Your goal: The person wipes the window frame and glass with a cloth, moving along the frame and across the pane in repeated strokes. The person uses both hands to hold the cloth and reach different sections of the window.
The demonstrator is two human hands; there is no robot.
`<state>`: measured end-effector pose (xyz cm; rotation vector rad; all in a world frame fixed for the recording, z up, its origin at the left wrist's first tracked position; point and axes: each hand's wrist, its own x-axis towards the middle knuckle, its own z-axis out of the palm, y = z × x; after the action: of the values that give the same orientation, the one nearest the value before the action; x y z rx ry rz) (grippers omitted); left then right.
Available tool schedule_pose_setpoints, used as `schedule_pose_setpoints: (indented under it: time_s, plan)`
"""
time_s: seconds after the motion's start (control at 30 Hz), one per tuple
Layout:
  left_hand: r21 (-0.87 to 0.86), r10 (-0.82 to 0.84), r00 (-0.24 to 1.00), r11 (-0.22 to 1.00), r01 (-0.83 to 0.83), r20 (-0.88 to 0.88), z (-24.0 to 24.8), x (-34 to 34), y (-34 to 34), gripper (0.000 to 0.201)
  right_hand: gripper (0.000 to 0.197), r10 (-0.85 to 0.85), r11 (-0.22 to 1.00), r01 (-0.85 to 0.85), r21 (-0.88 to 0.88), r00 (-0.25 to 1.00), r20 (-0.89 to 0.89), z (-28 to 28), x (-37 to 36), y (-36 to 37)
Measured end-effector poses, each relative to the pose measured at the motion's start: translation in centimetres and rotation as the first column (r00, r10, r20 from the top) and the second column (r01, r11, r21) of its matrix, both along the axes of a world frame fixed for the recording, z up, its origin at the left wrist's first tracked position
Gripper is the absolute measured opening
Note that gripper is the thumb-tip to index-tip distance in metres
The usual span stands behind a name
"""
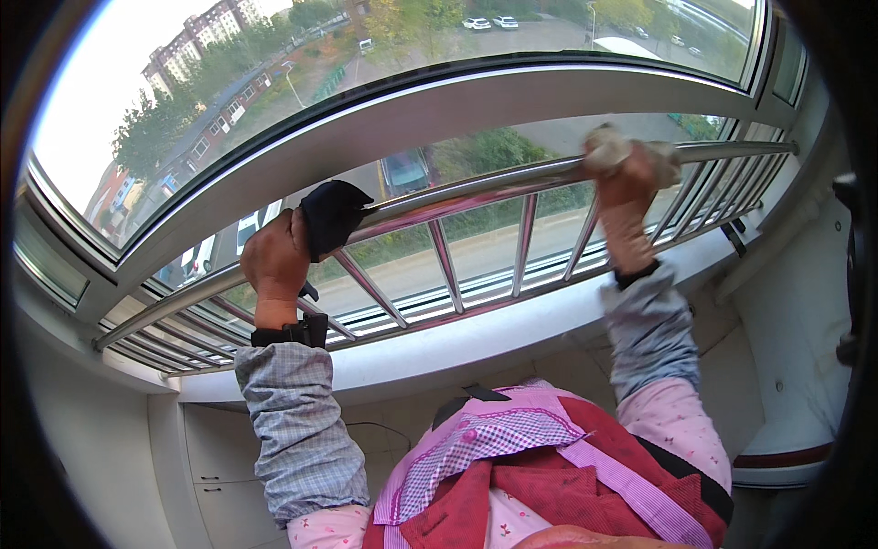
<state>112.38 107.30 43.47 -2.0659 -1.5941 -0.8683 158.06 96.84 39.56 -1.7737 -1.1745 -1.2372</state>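
A shiny metal handrail point(457, 194) curves along the window, with slanting metal bars below it. On its left part my left hand point(273, 261) is closed around the rail. A black, cloth-like piece point(333, 218) lies over the rail against the thumb side of this hand; whether the fingers also grip it is hard to tell. Further right, my right hand point(627, 188) presses a beige-grey rag point(608, 151) onto the rail, its fingers wrapped over the cloth and blurred by motion. Both my arms reach forward in grey checked sleeve covers.
Window glass point(430, 32) and a wide grey frame point(412, 114) stand beyond the rail; cars, trees and buildings lie far below outside. A white sill point(457, 339) runs under the bars. At lower left is a white cabinet point(219, 499); a white pipe point(768, 247) is at right.
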Motion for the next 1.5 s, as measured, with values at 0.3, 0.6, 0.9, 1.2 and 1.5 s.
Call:
schedule_pose_setpoints:
  time_s: [0.3, 0.6, 0.9, 1.2, 1.5]
  plan:
    - [0.046, -0.048, 0.999, 0.998, 0.048, -0.009, 0.3, 0.0, -0.4, 0.040, 0.040, 0.749, 0.639, -0.725, -0.259, 0.663, -0.008, 1.5, -8.4, -1.1]
    - [0.030, -0.046, 0.999, 0.998, 0.046, -0.006, 0.3, 0.1, -0.4, 0.039, 0.033, 0.667, 0.727, -0.328, 0.604, 0.546, -0.507, 5.4, 8.3, -1.7]
    - [0.030, -0.092, 0.996, 0.995, 0.092, 0.011, 0.6, 0.0, -0.6, 0.039, 0.049, 0.853, 0.485, -0.274, 0.831, 0.359, -0.380, 15.8, 9.4, 7.5]
    - [0.031, -0.080, 0.997, 0.996, 0.080, 0.018, 0.9, 0.2, -0.9, 0.036, 0.045, 0.477, -0.322, -0.393, 0.861, -0.853, -0.211, 13.2, -14.1, 12.0]
    - [0.057, -0.119, 0.993, 0.991, 0.118, 0.006, 1.1, 0.2, -1.1, 0.034, 0.032, 0.467, 0.881, -0.468, -0.067, 0.884, -0.039, 18.7, -0.2, 11.7]
